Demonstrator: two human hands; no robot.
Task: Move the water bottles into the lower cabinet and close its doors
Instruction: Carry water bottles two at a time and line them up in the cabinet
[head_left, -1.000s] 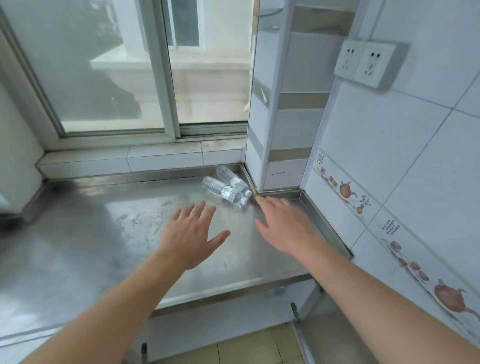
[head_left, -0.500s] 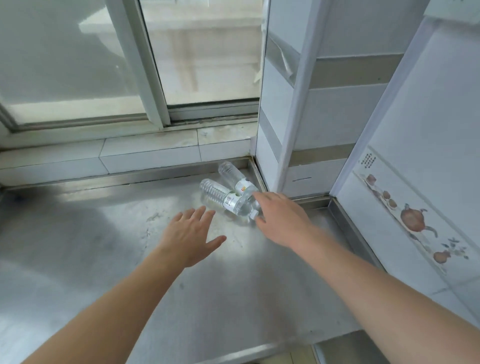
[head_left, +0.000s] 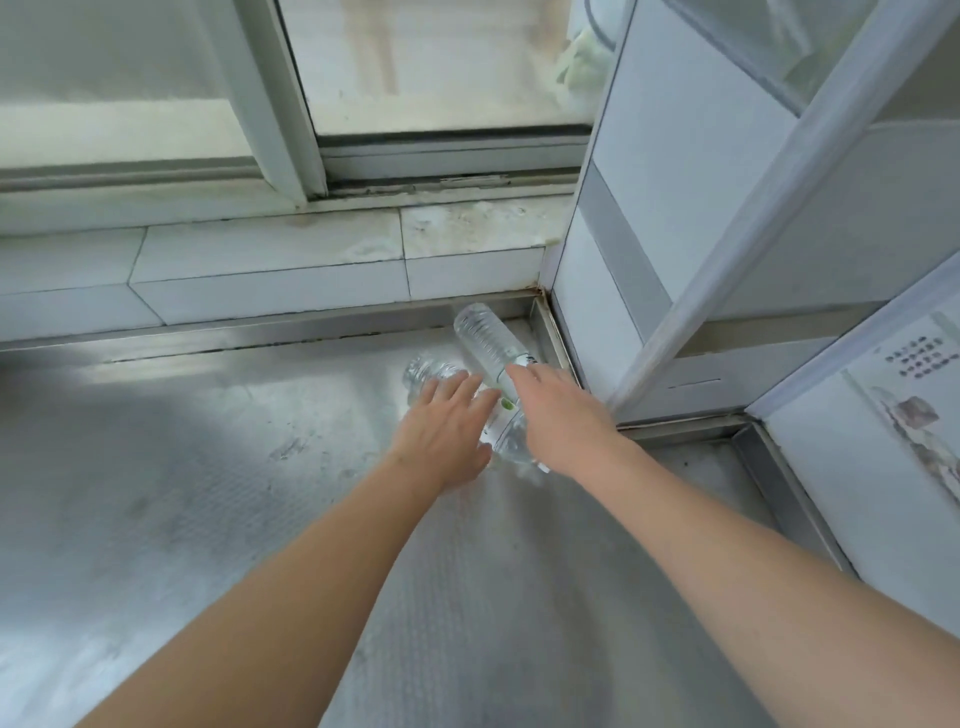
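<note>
A bare steel desk (head_left: 156, 493) filled the left and the near part of the head view, scuffed and dull, with a tiled sill (head_left: 260, 260) and a sliding window (head_left: 270, 104) along its far edge. The left forearm reached in from the lower left, and the left hand (head_left: 441, 436) lay palm down over the nearer water bottle (head_left: 423, 371). Its fingers (head_left: 457, 387) were spread fairly wide and flat across the bottle's clear body, not curled round it; whether they pressed on the plastic or hung just above it could not be told. Only the ribbed base end of that bottle showed past the fingertips, and a clear stretch showed again between the two hands.

Just to the right lay the second water bottle (head_left: 483, 343), on its side in the far right corner of the desk, its base toward the sill and its labelled part running under the right hand (head_left: 566, 415). The two bottles lay touching or very nearly so. The right hand's fingers (head_left: 519, 374) were held close together, reaching over the label; the grip below was hidden, so whether they had closed on the bottle could not be told.

Further right stood a white tiled pillar (head_left: 623, 234), then a tiled wall (head_left: 883, 441) with a printed border.
</note>
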